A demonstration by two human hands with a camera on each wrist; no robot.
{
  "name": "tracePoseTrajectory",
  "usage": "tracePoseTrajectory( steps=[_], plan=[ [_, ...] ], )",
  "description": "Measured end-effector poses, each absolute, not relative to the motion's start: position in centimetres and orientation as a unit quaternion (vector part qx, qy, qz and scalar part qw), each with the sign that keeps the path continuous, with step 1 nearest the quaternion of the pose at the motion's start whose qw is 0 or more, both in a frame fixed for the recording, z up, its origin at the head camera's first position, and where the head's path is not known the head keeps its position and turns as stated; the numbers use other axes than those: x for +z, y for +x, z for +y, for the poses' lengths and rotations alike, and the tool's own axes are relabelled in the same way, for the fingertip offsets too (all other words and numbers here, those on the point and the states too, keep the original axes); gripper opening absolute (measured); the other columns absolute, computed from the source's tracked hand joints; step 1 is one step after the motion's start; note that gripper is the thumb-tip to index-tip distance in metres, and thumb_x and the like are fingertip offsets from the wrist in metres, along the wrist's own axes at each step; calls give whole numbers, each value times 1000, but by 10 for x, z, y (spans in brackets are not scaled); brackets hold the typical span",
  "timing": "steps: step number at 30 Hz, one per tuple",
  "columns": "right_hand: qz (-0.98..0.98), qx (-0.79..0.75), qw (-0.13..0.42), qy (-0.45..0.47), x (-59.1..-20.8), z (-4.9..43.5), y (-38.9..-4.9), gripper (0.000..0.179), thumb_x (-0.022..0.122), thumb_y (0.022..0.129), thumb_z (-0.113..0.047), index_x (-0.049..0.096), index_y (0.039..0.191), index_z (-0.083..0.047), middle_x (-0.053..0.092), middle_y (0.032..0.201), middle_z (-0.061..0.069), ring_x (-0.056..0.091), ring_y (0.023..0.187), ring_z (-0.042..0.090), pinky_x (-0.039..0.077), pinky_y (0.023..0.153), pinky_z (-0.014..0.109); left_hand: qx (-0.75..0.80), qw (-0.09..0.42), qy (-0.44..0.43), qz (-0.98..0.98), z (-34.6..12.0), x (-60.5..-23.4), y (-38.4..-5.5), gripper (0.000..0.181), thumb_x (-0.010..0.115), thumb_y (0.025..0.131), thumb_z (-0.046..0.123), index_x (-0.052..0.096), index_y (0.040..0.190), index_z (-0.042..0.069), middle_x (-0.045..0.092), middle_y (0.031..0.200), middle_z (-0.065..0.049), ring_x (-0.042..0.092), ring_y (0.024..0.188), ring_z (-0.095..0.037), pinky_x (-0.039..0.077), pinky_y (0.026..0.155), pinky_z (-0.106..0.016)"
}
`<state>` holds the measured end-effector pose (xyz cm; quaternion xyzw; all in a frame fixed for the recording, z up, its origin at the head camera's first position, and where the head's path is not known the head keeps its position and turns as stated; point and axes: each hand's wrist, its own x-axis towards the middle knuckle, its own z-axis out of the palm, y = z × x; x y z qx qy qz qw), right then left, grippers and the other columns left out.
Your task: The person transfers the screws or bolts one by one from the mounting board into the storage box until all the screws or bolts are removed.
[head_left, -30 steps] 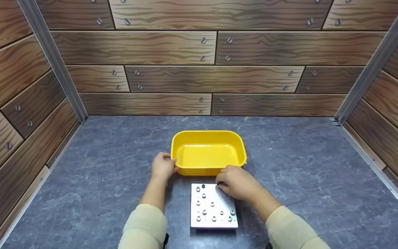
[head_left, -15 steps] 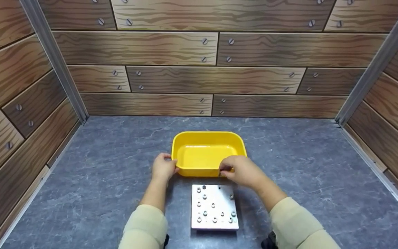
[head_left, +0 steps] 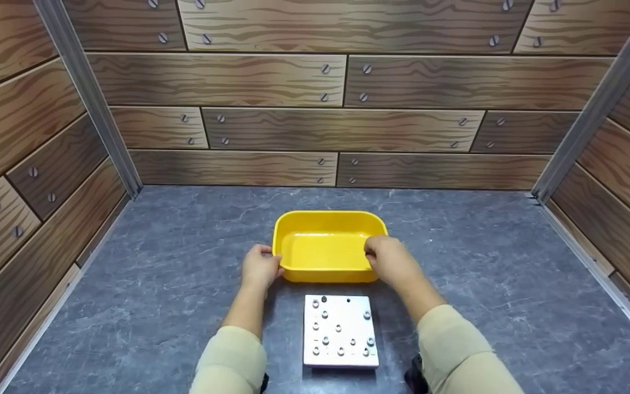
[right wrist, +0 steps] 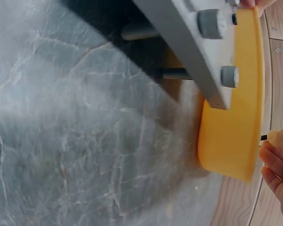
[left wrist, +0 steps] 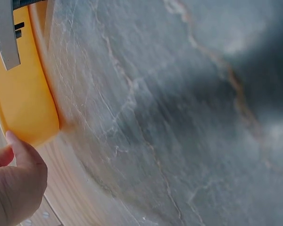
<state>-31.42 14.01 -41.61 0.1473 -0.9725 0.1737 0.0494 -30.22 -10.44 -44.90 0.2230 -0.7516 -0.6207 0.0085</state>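
Observation:
A yellow plastic bin (head_left: 326, 275) stands on the table. My left hand (head_left: 260, 268) pinches its near left corner; in the left wrist view the thumb and a finger meet at its rim. Over the bin's right end, my right hand (head_left: 394, 261) pinches a small dark screw (right wrist: 264, 137), whose black end shows between the fingertips in the right wrist view; the rest of it is hidden. Nearer to me lies a silver metal plate (head_left: 342, 355) with several socket-head screws (head_left: 338, 328) in it. A bare dark hole (head_left: 348, 300) shows near its far edge.
Dark screw shanks (right wrist: 177, 73) stick out beneath the plate, which stands raised off the grey marbled table (head_left: 184, 235). Wood-patterned walls (head_left: 271, 128) close off the back and both sides. No contents are visible in the bin.
My right hand has lifted off the plate's far right part and moved forward over the bin's right end, with the screw in its fingers. The left hand stays at the bin's corner.

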Motion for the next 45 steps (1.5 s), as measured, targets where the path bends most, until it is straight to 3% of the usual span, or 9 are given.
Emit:
tracePoseTrajectory(
  steps=[9, 25, 35, 45],
  plan=[
    [-981, 156, 23, 112, -420, 140, -319, 6, 59, 86, -7, 61, 81, -8, 54, 70, 1, 48, 62, 17, 44, 54, 29, -620, 6, 227, -751, -104, -450, -304, 24, 56, 88, 4, 53, 111, 0, 53, 105, -17, 59, 73, -18, 55, 64, -25],
    [-975, 179, 36, 124, -419, 143, -318, 9, 57, 83, -1, 64, 87, -5, 58, 78, 4, 50, 67, 18, 47, 58, 29, -616, 21, 212, -758, -103, -447, -302, 24, 55, 87, 3, 52, 110, -2, 53, 108, -20, 61, 73, -19, 56, 63, -25],
    [-968, 175, 75, 165, -415, 128, -306, 9, 59, 84, -4, 65, 88, -8, 58, 83, 4, 53, 75, 19, 50, 70, 33, -622, 27, 210, -754, -102, -447, -301, 24, 55, 87, 2, 52, 109, -3, 53, 107, -20, 60, 75, -20, 56, 64, -26],
    [-941, 193, 102, 259, -418, 113, -291, 6, 62, 80, -3, 66, 83, -7, 59, 78, 1, 54, 74, 17, 50, 69, 33, -621, 19, 213, -754, -104, -447, -300, 25, 55, 87, 3, 52, 111, -2, 52, 109, -20, 61, 76, -21, 56, 67, -27]
  ],
)
